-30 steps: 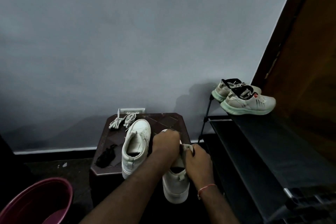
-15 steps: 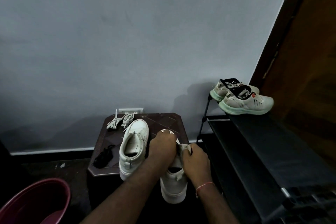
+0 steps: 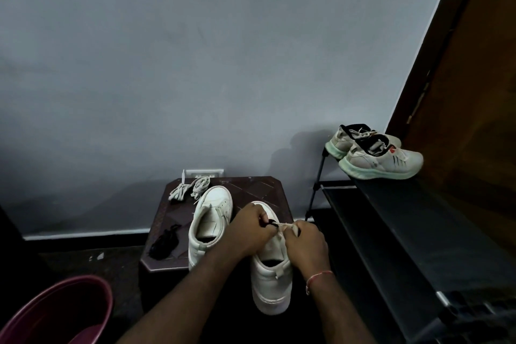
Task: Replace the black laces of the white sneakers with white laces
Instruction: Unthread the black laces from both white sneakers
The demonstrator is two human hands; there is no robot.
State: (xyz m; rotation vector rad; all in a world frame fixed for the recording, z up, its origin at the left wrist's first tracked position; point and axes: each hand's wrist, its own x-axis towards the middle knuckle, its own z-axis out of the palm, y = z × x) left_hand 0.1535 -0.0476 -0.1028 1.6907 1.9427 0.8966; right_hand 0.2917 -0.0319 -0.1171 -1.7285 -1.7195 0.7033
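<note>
The left hand's [image 3: 251, 229] fingers pinch what looks like the black lace [image 3: 272, 222]. The right hand's [image 3: 305, 243] fingers curl round the near sneaker [image 3: 272, 282] tongue, at the worktop's [image 3: 251, 187] front. Best to draw the lace straight out, eyelet by eyelet, with the shoe steadied. The white laces [image 3: 190, 188] lie behind.

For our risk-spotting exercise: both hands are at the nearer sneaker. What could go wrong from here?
The nearer sneaker reaches past the stool's front edge; a tug on the black lace by the left hand could drop it. The white laces lie by the stool's far edge and might slip off.
</note>
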